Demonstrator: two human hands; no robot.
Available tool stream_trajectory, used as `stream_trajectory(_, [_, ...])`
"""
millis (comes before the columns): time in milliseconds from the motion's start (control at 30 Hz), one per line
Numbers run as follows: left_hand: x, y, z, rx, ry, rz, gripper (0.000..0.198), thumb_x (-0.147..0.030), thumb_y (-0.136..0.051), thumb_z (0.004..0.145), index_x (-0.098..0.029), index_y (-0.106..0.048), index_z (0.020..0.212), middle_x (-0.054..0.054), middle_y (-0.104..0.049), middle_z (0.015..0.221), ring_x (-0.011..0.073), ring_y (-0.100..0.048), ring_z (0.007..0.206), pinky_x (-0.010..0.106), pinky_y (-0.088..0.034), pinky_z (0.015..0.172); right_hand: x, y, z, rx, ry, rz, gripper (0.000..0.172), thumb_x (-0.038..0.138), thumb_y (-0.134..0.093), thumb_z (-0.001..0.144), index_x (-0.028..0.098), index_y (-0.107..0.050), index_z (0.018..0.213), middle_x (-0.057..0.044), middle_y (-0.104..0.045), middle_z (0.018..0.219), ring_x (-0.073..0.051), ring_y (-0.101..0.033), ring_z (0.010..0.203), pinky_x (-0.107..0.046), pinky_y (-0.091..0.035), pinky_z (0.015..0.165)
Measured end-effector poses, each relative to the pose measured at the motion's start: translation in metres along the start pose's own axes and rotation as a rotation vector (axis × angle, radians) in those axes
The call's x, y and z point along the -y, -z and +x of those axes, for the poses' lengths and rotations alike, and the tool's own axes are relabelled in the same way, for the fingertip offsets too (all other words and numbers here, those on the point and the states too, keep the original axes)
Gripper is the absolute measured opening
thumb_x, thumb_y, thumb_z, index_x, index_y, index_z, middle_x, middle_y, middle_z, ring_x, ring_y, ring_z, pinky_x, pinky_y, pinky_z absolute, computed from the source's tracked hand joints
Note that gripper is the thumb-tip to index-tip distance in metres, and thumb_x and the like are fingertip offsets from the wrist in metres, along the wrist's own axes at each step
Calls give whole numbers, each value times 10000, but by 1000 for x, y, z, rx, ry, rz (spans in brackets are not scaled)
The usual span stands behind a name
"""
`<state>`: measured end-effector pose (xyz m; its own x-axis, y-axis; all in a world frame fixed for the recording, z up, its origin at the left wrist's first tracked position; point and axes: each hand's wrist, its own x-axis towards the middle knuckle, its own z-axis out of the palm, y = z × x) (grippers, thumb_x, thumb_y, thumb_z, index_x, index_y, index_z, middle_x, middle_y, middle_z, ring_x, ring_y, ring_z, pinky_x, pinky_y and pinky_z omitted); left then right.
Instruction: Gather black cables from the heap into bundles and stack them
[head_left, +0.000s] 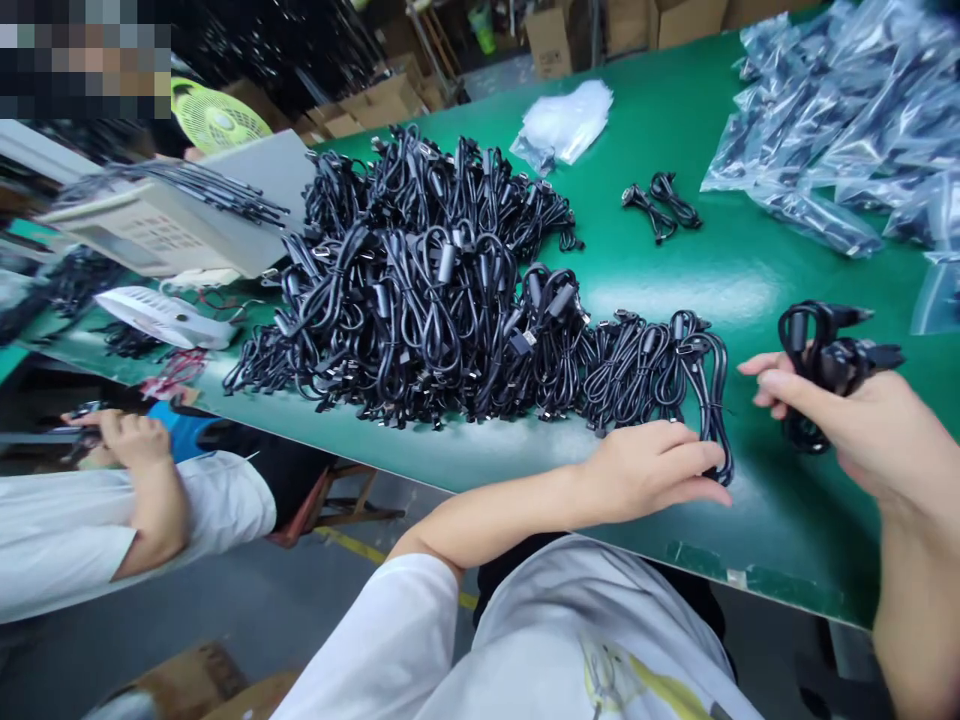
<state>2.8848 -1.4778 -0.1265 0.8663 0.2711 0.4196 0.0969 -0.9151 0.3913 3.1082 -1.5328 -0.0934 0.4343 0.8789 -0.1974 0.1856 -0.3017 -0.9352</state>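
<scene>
My left hand [651, 466] is at the right end of a row of coiled black cables, its fingers and thumb closed on the lower end of one bundled cable [703, 385]. Off to the right, my right hand [855, 420] is raised above the table and grips a coiled black cable bundle [806, 335]. Dark connector ends stick out past its thumb side; whether it holds one bundle or more I cannot tell. Left of my left hand, a big heap of tied black cables [435, 300] covers the middle of the green table [652, 90].
Clear bags with cables inside [847, 130] pile up at the far right. Empty-looking plastic bags [564, 122] and two small cable bundles [660, 207] lie at the back. To the left are a beige device [172, 215], a green fan [217, 115] and a seated co-worker [150, 500].
</scene>
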Motion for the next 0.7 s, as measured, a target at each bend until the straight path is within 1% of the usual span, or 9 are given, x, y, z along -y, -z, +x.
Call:
stream_trajectory(67, [3,3,2,-131,-64,1,480,-602,-515,882,-167,-666,1016,18,-627,782,96,-592,710,208,-491,679,6,-11,-5,134,-50,217,353,536,-780,698,212,-710,817,-62,-719,1012,-139,-594,704,-261,-479,620])
stream_trajectory(100, [4,3,3,-154,-100,-4,483,-614,-527,870,-170,-672,992,11,-614,747,97,-585,687,211,-484,652,8,-17,-9,201,-80,290,368,534,-792,683,218,-715,856,-65,-723,1018,-143,-602,700,-266,-500,627])
stream_trajectory(200, [4,2,4,-78,-138,-115,478,-642,-552,844,-184,-663,924,-12,-585,671,99,-572,636,219,-456,596,15,-32,-20,289,-118,363,356,489,-827,641,227,-735,864,-56,-728,885,-184,-643,714,-308,-559,675])
stream_trajectory(267, [3,4,2,-80,-41,-335,465,-633,-585,831,-184,-626,945,-22,-585,669,85,-553,606,214,-447,585,17,-36,-25,268,-105,349,298,457,-831,637,240,-745,822,-40,-719,820,-199,-658,713,-322,-575,686])
stream_trajectory(367, [4,15,1,-355,276,-719,434,-538,-649,839,-186,-526,1061,-45,-559,699,56,-500,577,194,-427,571,19,-37,-28,229,-71,307,260,443,-830,627,269,-741,800,-28,-723,824,-211,-663,707,-340,-583,702])
stream_trajectory(433, [6,24,4,-479,447,-849,467,-480,-700,820,-191,-487,1119,-35,-554,778,50,-496,606,193,-433,588,18,-37,-29,243,-86,252,277,456,-832,612,287,-732,807,-28,-732,845,-234,-671,734,-369,-586,743])
stream_trajectory(500, [9,31,8,-465,509,-866,469,-447,-734,797,-189,-511,1119,-7,-558,863,57,-515,662,207,-453,627,16,-38,-30,276,-130,201,302,485,-827,606,305,-723,826,-33,-741,867,-267,-680,777,-404,-588,773])
stream_trajectory(567, [11,35,12,-440,513,-818,383,-424,-721,813,-178,-559,1056,5,-556,879,66,-521,693,220,-462,656,15,-40,-32,318,-139,164,315,512,-819,601,311,-722,824,-43,-744,871,-291,-685,805,-418,-592,763])
stream_trajectory(700, [12,36,13,-445,510,-764,270,-405,-668,861,-168,-592,965,3,-559,837,73,-506,697,236,-459,683,14,-41,-33,399,-100,198,282,502,-801,636,305,-730,825,-45,-742,834,-250,-681,711,-366,-597,682])
